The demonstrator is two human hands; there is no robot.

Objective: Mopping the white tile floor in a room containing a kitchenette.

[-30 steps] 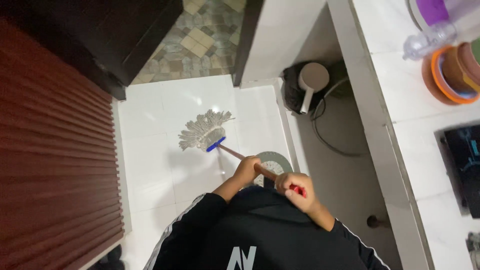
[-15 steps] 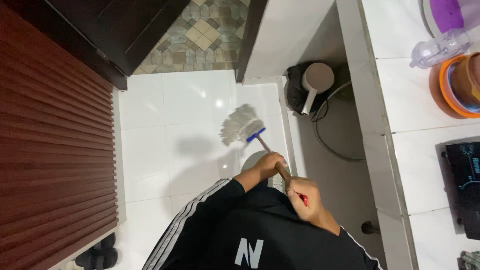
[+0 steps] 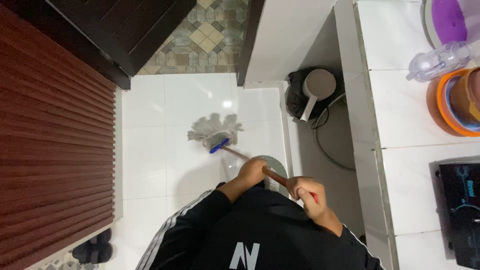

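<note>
Clearly both hands are closed around the reddish wooden mop handle (image 3: 272,175): the left hand (image 3: 252,171) lower down the shaft, the right hand (image 3: 306,195) near its top end. The grey string mop head (image 3: 215,129), fixed by a blue clamp (image 3: 219,145), lies spread on the white tiled floor (image 3: 150,150). The handle looks stiff and light; the strands are soft, likely heavier if wet. A spaced two-handed grip suits it best.

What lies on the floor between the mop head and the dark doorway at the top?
Only bare white floor tiles between the mop head and the dark doorway, in the head view.
</note>
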